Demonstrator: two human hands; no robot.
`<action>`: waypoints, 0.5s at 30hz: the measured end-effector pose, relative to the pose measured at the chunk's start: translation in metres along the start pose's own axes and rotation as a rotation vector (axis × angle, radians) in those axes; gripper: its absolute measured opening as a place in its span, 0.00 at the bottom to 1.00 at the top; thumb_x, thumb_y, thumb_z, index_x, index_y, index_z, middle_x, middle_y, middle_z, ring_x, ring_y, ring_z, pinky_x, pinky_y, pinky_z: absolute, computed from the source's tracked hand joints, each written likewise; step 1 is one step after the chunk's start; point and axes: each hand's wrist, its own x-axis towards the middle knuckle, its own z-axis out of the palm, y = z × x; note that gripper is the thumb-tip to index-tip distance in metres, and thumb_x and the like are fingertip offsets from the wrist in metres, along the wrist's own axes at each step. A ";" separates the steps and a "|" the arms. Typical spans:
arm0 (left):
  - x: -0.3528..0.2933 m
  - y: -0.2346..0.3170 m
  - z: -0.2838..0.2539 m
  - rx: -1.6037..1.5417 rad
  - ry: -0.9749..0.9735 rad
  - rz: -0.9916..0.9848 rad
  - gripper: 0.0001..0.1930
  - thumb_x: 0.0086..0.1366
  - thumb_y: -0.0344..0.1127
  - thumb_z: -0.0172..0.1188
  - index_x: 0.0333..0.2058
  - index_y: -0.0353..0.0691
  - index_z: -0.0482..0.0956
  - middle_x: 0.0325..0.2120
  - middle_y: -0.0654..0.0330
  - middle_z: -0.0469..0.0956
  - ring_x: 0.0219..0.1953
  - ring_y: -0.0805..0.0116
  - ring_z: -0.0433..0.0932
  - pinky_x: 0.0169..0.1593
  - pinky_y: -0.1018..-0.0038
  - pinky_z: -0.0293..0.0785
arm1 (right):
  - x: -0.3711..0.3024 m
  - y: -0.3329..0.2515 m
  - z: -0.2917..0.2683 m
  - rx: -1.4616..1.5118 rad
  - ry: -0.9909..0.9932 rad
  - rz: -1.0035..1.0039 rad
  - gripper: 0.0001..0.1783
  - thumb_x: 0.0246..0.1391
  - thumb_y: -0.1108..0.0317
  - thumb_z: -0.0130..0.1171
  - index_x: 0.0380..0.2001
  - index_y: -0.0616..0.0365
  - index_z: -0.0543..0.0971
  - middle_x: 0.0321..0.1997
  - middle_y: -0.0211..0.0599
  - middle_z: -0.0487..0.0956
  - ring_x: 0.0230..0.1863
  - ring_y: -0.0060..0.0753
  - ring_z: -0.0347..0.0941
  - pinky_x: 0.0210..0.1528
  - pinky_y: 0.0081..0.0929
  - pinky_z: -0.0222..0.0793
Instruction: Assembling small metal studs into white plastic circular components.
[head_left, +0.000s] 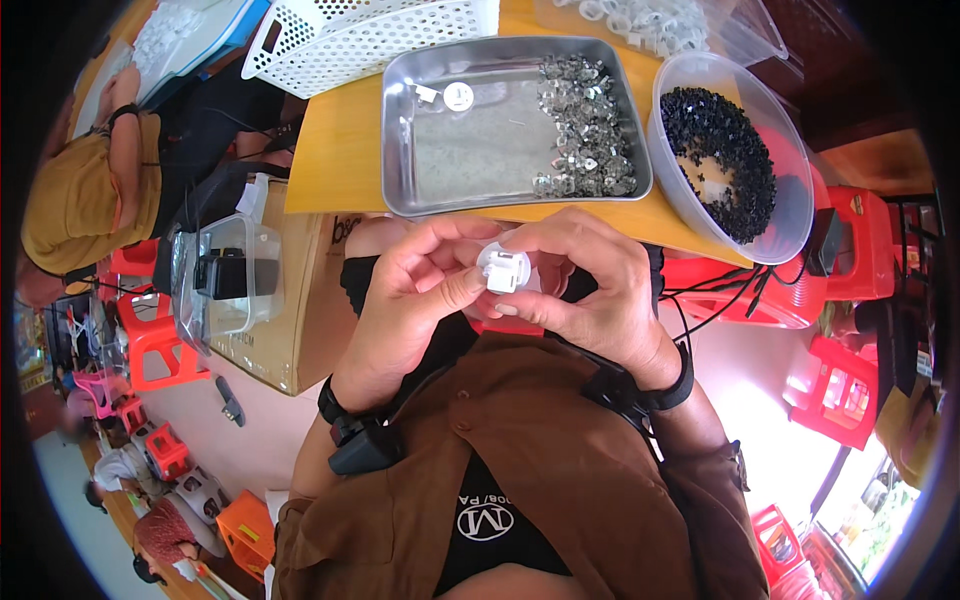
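Beyond my hands, a yellow table (pixel 340 160) bears a metal tray (pixel 400 190); my left hand (pixel 420 290) and right hand (pixel 580 285) pinch a white plastic part (pixel 503 268) between closed fingertips.

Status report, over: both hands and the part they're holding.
Left hand and right hand both pinching small white plastic part. Steel tray of metal clips beyond, apart. Nothing in the way.

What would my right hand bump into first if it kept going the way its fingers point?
Probably the left hand. The right hand points left across the small white plastic part, which both hands pinch, so the part and the left fingers already block its way.
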 end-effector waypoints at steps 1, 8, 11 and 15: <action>0.000 -0.001 -0.001 -0.034 0.016 -0.039 0.17 0.62 0.30 0.57 0.50 0.33 0.68 0.38 0.57 0.76 0.35 0.72 0.77 0.38 0.76 0.77 | 0.000 0.000 0.001 -0.034 0.026 -0.049 0.22 0.32 0.72 0.73 0.36 0.54 0.79 0.33 0.32 0.77 0.26 0.24 0.72 0.26 0.20 0.69; -0.002 -0.016 -0.012 -0.273 -0.135 -0.139 0.19 0.62 0.34 0.55 0.51 0.36 0.68 0.40 0.54 0.76 0.36 0.67 0.76 0.38 0.71 0.75 | 0.002 0.006 0.002 0.029 0.067 -0.167 0.23 0.31 0.73 0.73 0.37 0.54 0.80 0.35 0.32 0.77 0.33 0.27 0.73 0.31 0.22 0.71; -0.001 -0.014 -0.007 -0.224 -0.091 -0.170 0.17 0.63 0.35 0.55 0.50 0.36 0.69 0.39 0.55 0.76 0.37 0.66 0.77 0.38 0.71 0.75 | 0.000 0.000 0.002 0.048 0.073 -0.099 0.24 0.32 0.73 0.73 0.39 0.52 0.80 0.38 0.31 0.76 0.32 0.26 0.74 0.32 0.22 0.72; 0.000 -0.013 -0.001 -0.193 -0.038 -0.127 0.14 0.66 0.37 0.53 0.46 0.36 0.73 0.38 0.57 0.77 0.35 0.70 0.78 0.39 0.75 0.76 | 0.001 -0.009 0.001 -0.052 0.069 -0.055 0.23 0.35 0.69 0.72 0.40 0.53 0.80 0.38 0.33 0.75 0.32 0.27 0.74 0.31 0.21 0.72</action>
